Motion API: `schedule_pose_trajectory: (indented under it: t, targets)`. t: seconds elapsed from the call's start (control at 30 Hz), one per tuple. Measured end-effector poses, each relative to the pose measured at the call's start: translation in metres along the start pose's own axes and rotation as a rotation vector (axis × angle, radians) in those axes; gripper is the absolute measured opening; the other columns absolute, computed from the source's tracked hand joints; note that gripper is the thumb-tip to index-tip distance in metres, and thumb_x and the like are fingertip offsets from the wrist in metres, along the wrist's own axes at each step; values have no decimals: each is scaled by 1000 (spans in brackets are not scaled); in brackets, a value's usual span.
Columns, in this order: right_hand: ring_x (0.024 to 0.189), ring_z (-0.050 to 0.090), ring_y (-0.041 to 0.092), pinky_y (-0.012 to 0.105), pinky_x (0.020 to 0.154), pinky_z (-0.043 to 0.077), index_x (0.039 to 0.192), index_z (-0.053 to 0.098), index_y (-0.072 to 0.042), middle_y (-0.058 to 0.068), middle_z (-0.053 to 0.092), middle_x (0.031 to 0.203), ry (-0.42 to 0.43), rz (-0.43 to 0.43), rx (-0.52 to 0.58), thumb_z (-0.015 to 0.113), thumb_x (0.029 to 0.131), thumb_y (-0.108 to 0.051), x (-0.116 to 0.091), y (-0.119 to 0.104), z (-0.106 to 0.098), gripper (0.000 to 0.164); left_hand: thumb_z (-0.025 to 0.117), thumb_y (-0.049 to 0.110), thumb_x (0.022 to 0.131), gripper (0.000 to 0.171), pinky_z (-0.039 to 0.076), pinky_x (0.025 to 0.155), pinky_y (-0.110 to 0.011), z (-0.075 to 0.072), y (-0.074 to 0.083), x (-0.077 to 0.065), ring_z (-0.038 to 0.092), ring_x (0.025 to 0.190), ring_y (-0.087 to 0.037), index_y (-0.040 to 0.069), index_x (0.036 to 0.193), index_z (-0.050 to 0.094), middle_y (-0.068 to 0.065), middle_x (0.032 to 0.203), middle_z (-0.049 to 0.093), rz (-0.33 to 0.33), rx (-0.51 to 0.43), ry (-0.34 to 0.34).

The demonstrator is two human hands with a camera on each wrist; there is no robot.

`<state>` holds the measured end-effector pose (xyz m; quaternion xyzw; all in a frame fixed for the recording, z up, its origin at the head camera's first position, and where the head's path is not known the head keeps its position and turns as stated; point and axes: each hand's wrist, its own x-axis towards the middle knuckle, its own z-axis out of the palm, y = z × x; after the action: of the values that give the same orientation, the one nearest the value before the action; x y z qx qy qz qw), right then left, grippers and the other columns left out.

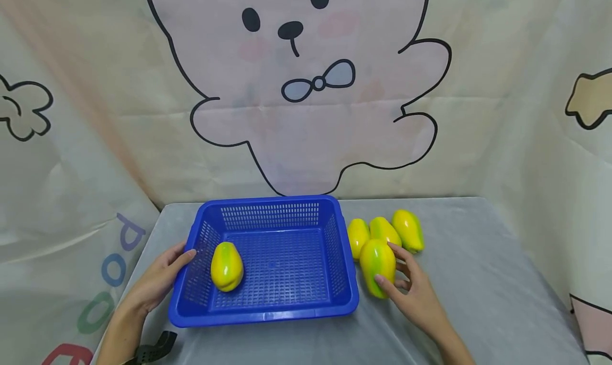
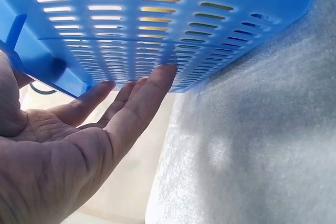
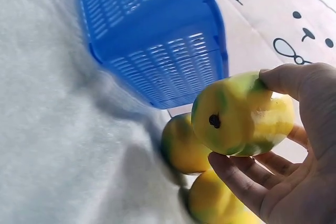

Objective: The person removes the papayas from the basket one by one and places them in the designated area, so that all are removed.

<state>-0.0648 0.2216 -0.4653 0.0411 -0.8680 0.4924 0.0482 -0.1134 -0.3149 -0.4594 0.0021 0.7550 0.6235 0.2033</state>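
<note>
In the head view, my right hand (image 1: 415, 296) grips a yellow-green toy papaya (image 1: 377, 268) to the right of a blue plastic basket (image 1: 263, 317). The right wrist view shows this papaya (image 3: 231, 119) between thumb and fingers, its dark stem spot facing the camera. My left hand (image 1: 160, 277) holds the basket by its left side, thumb over the rim. From the left wrist, the fingers (image 2: 142, 100) lie against the outside of the slotted wall (image 2: 126, 24). Another papaya (image 1: 227, 266) lies inside the basket, near its left wall.
Three more papayas, a left one (image 1: 357, 236), a middle one (image 1: 384, 230) and a right one (image 1: 408, 231), lie just right of the basket. Grey cloth (image 1: 483, 280) covers the table. A printed bear curtain (image 1: 306, 136) hangs behind. A dark band (image 1: 156, 349) is on the left wrist.
</note>
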Motion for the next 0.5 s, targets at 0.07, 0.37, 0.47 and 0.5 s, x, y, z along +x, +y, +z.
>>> schedule_pose_trajectory:
  t: [0.07, 0.37, 0.47, 0.5]
  targets:
    - [117, 58, -5, 21, 82, 62, 158, 43, -16, 12, 52, 156, -2, 25, -11, 77, 99, -25, -1, 2, 3, 69, 41, 35, 116, 71, 65, 88, -36, 0, -1, 0, 74, 103, -16, -1, 168, 10, -10, 132, 66, 1, 4, 9]
    - [127, 63, 39, 21, 81, 61, 158, 43, -14, 15, 52, 156, -23, 67, -19, 77, 99, -29, -4, 5, 11, 70, 41, 36, 116, 70, 65, 88, -34, -1, -1, -1, 73, 103, -15, -1, 168, 12, -12, 134, 65, 4, 10, 24]
    - [126, 64, 40, 21, 79, 60, 158, 42, -14, 16, 52, 156, -28, 81, -39, 77, 99, -30, -6, 10, 12, 71, 41, 36, 116, 71, 65, 90, -34, 0, -1, 0, 73, 105, -15, -1, 168, 11, -12, 136, 64, 9, -1, 10]
    - [126, 64, 41, 21, 79, 60, 158, 42, -14, 17, 52, 157, -29, 85, -45, 77, 99, -31, -7, 11, 13, 71, 41, 36, 116, 70, 65, 90, -34, 0, -2, 0, 73, 105, -15, -1, 168, 12, -11, 135, 65, 9, -2, 9]
